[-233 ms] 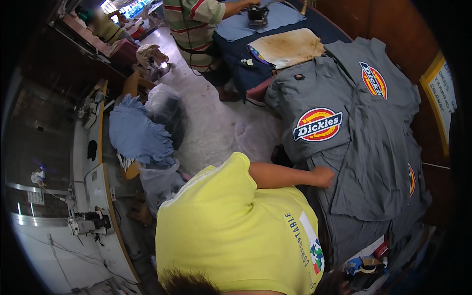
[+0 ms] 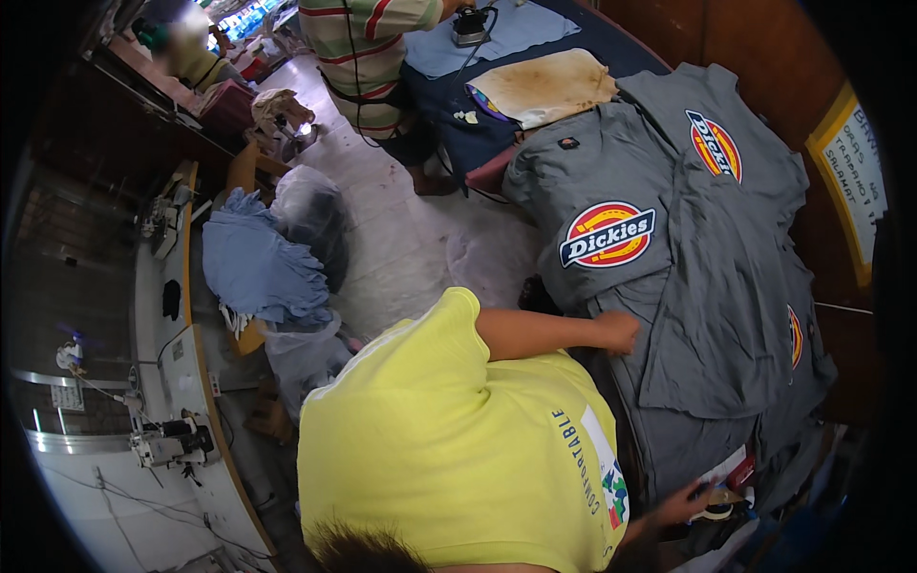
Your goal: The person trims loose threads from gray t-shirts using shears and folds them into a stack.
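Observation:
My left hand [image 2: 617, 332] is curled into a fist on a dark grey garment [image 2: 607, 304] near its left edge; what the fist holds, if anything, is hidden. Lower down, my right hand [image 2: 678, 502] reaches from under my yellow shirt [image 2: 430, 439] to small items past the garment's near edge. Its fingers look stretched apart around a small dark thing [image 2: 703, 489] I cannot make out. Close by is a roll of tape [image 2: 712, 512]. Several grey garments with round red, yellow and blue emblems [image 2: 607, 235] lie overlapping, one emblem [image 2: 714, 145] farther back.
Beyond the garments, a person in a striped shirt [image 2: 368, 57] holds a clothes iron [image 2: 470, 26] on blue cloth [image 2: 523, 36]. A stained cloth [image 2: 544, 86] lies nearer. On the left stand folded blue fabric [image 2: 258, 256], plastic bags [image 2: 310, 215] and a sewing machine [image 2: 172, 441].
The whole scene has shifted slightly left and up. My right hand has come into view at the small items by the tape. My left fist stays on the grey garment.

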A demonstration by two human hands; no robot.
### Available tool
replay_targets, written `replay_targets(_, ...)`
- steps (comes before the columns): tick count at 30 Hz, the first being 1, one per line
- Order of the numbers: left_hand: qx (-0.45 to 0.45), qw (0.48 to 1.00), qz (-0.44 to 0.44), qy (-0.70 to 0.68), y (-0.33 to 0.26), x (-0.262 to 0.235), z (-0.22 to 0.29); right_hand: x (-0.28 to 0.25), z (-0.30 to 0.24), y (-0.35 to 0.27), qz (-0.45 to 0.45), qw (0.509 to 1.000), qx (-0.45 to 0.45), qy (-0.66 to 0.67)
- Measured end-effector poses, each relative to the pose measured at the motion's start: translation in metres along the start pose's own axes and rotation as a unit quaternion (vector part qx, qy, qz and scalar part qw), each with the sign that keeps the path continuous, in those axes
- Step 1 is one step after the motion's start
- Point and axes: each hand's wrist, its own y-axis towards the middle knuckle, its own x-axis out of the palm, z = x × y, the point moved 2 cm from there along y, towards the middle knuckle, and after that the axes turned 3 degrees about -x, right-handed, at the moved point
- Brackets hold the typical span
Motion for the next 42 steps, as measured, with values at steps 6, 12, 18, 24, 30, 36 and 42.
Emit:
replay_targets(6,-0.028,0.997,-0.035,-0.055,-0.018,-0.023,-0.011,0.052,-0.059,0.002,-0.217,0.966,0.090,-0.110)
replay_targets(12,-0.005,0.994,-0.037,-0.098,-0.031,-0.026,-0.021,0.057,-0.038,-0.022,-0.242,0.964,0.105,-0.027)
replay_targets(18,0.057,0.997,0.022,-0.042,-0.027,-0.013,-0.024,0.051,-0.053,-0.021,-0.259,0.960,0.095,-0.050)
replay_targets(24,0.090,0.993,0.075,-0.023,-0.032,-0.023,-0.004,0.053,-0.053,-0.025,-0.238,0.969,0.070,-0.012)
replay_targets(30,0.182,0.943,0.072,-0.270,-0.019,-0.011,-0.006,0.053,-0.031,-0.032,-0.229,0.973,0.013,-0.019)
replay_targets(36,0.166,0.957,0.170,-0.167,-0.022,-0.026,-0.005,0.042,-0.054,-0.016,-0.223,0.973,0.060,-0.010)
replay_targets(42,0.025,0.956,0.102,-0.273,-0.012,-0.017,-0.023,0.042,-0.069,-0.015,-0.256,0.956,0.134,-0.045)
